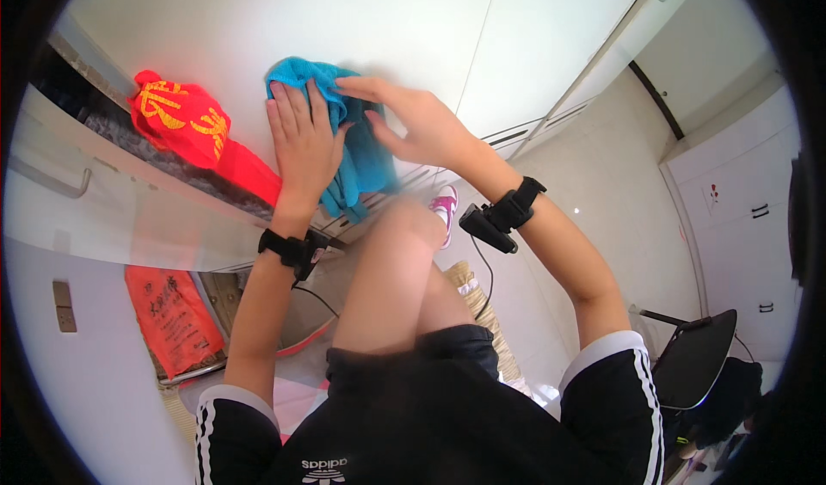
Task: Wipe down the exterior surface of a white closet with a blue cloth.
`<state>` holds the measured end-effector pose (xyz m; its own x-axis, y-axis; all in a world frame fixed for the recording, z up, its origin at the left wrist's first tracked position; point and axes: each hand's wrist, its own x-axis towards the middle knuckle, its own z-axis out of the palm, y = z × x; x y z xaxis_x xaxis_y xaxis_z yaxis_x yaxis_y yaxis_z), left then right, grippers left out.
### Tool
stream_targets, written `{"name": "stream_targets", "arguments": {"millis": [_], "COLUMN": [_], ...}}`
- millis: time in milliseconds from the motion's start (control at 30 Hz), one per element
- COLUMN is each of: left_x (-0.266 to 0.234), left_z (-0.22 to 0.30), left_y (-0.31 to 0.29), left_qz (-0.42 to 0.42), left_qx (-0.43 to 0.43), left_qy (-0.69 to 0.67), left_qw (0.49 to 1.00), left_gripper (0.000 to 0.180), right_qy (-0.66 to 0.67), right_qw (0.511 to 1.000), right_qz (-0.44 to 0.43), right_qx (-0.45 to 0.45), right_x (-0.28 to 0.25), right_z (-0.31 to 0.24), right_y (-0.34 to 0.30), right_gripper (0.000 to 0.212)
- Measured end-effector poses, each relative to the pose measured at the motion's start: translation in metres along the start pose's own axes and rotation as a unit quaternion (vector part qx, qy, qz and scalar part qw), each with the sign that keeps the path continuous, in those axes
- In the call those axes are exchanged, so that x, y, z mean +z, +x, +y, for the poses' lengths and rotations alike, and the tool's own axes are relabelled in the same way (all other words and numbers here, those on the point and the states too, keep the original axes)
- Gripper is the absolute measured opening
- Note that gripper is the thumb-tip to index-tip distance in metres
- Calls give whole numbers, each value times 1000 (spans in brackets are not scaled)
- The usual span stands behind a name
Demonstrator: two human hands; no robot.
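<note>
A blue cloth [372, 162], bunched and folded, lies against the white panelled surface [413, 29] ahead of me, with its lower part hanging over the edge. My left hand [305, 141] rests flat on the cloth's left side, fingers stretched out. On the other side, my right hand [417, 125] touches the cloth with straight fingers, its thumb held apart below them. Some of the fabric between the two hands is hidden by them. Dark devices are strapped to both wrists.
Left of the cloth lies a red fabric bundle [185, 124] with yellow markings. Below left is a red printed bag [175, 320]. My bent knee [391, 244] is under my hands. White cabinets [736, 201] and a black chair [695, 360] stand at right.
</note>
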<state>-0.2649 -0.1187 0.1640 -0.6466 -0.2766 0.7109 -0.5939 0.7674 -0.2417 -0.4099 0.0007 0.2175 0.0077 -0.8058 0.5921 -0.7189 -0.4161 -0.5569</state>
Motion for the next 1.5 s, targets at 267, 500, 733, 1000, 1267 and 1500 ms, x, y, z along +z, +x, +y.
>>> {"name": "stream_targets", "arguments": {"millis": [267,500,733,1000,1267,1500], "left_x": [-30,-62,-33,-25,-22,-14], "left_z": [0,-15,-17,-16,-18,-18], "left_y": [46,80,34,17,14,5], "left_qz": [104,191,76,23,49,38], "left_qx": [-53,-30,-38,-14,-7,-7], "left_qy": [7,-48,-27,22,20,21], "left_qw": [993,980,996,999,999,999], "left_gripper": [80,87,85,83,84,84], "right_qy": [-58,-34,-13,-80,-13,-190], "right_qw": [987,967,994,995,994,980], "right_qz": [100,188,113,57,34,38], "right_qx": [-115,-167,2,1,99,-40], "right_x": [-3,-14,-20,-40,-42,-6], "right_z": [-20,-45,-28,-4,-11,-3], "right_y": [27,47,25,12,9,18], "right_gripper": [52,33,8,20,8,25]}}
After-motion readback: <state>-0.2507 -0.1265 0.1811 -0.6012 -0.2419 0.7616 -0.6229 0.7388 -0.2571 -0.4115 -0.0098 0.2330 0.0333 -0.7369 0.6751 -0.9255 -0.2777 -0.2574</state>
